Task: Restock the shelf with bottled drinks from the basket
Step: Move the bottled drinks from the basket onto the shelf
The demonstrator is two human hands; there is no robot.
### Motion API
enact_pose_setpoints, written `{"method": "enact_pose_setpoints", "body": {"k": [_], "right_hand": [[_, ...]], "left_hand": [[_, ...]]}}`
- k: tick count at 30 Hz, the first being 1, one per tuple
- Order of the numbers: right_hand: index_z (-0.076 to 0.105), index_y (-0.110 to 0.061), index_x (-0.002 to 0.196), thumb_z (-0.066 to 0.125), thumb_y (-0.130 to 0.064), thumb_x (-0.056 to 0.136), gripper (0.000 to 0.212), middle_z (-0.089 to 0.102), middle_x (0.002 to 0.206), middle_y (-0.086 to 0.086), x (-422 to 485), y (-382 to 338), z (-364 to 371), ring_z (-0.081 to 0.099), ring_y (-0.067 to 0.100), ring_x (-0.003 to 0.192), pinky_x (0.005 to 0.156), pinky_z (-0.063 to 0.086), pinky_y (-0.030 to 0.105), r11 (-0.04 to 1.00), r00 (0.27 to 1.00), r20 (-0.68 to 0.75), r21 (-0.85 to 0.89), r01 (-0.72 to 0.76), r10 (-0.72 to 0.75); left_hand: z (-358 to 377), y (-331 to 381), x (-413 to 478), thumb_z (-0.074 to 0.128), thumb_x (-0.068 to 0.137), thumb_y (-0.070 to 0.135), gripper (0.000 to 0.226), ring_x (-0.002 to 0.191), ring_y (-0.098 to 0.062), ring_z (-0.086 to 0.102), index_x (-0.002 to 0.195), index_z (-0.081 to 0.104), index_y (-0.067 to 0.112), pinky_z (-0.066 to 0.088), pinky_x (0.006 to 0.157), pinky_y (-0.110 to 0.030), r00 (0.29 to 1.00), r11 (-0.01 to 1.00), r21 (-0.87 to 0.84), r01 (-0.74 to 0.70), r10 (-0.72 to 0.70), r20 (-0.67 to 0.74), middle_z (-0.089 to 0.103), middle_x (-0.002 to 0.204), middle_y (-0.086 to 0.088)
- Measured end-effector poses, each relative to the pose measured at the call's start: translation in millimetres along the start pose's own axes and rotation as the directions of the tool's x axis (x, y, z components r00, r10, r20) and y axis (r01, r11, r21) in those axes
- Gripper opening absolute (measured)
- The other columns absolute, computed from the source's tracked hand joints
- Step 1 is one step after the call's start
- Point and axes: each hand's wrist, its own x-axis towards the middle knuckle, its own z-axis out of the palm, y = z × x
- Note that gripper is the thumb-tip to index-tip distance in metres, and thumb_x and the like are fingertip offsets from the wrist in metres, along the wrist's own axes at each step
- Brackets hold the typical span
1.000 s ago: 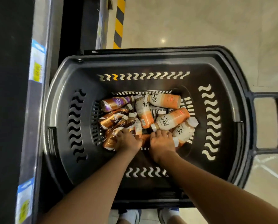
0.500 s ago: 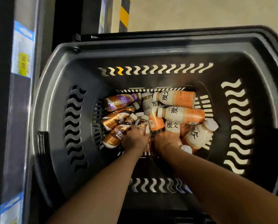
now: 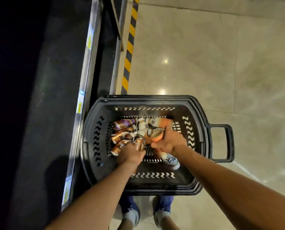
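"Down in the black basket [image 3: 146,101] — what have you got hold of?"

"Two bottles. My right grip [image 3: 169,143] is curled round an orange-and-white bottle [image 3: 156,136], its orange end showing past my thumb. My left grip [image 3: 131,155] is wrapped about a brown coffee bottle [image 3: 139,143] at the near edge of the pile."

"That's new?"

"Yes. A second ago both were pressed low among the bottles, knuckles up, nothing raised. Now the orange-and-white one has come up clear of the heap. The brown one looks only half lifted, its far end still among its neighbours."

"And the rest?"

"Lying in the basket. A purple-labelled bottle [image 3: 123,124] is at the far left with more brown ones nearer me. Another orange-and-white one [image 3: 160,122] lies along the far wall, and a white bottle [image 3: 170,161] is loose just under my right wrist."

"Where's the shelf?"

"Hard by my left — the shelf edge [image 3: 84,77] with its price tags [image 3: 79,106] runs alongside the basket. It's dark beyond that, so I can't see the slot. I judge the picking is done for this pair and the carry to the shelf comes next. The basket is far from emptied."
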Motion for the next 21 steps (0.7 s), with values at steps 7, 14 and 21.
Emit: {"method": "enact_pose_setpoints", "body": {"k": [7, 14, 21], "right_hand": [[0.035, -0.008, 0.134, 0.076, -0.052, 0.073, 0.085, 0.057, 0.127, 0.009, -117, -20, -97, 0.059, 0.032, 0.114, 0.090, 0.049, 0.037, 0.983, 0.993, -0.063, 0.159, -0.089, 0.100], [0.065, -0.003, 0.116, 0.073, -0.062, 0.074, 0.072, 0.074, 0.099, 0.019, -214, -8, -119, 0.071, 0.029, 0.079, 0.066, 0.058, 0.034, 0.410, 0.878, 0.476, 0.791, -0.455, 0.054], [0.058, -0.007, 0.121, 0.063, -0.021, 0.088, 0.036, 0.072, 0.100, 0.020, -310, -11, -122, 0.070, 0.031, 0.092, 0.090, 0.056, 0.051, 0.306, 0.869, 0.473, 0.857, -0.415, -0.144]], "left_hand": [[-94, 28, -119, 0.073, 0.082, 0.034, 0.027, 0.073, -0.018, 0.054, 0.099, 0.059, 0.018, 0.037, 0.051, -0.025, 0.998, 0.994, -0.098, -0.040, 0.035, -0.051, 0.057, 0.083, 0.002], [-160, 40, -206, 0.074, 0.080, 0.041, 0.036, 0.072, -0.021, 0.061, 0.103, 0.060, 0.016, 0.044, 0.058, -0.027, 0.995, 0.990, -0.129, -0.049, 0.037, -0.095, 0.062, 0.084, -0.002], [-200, 30, -281, 0.074, 0.081, 0.032, 0.028, 0.069, -0.018, 0.063, 0.099, 0.061, 0.014, 0.050, 0.058, -0.026, 0.994, 0.978, -0.195, -0.079, 0.062, -0.093, 0.062, 0.080, -0.001]]}}
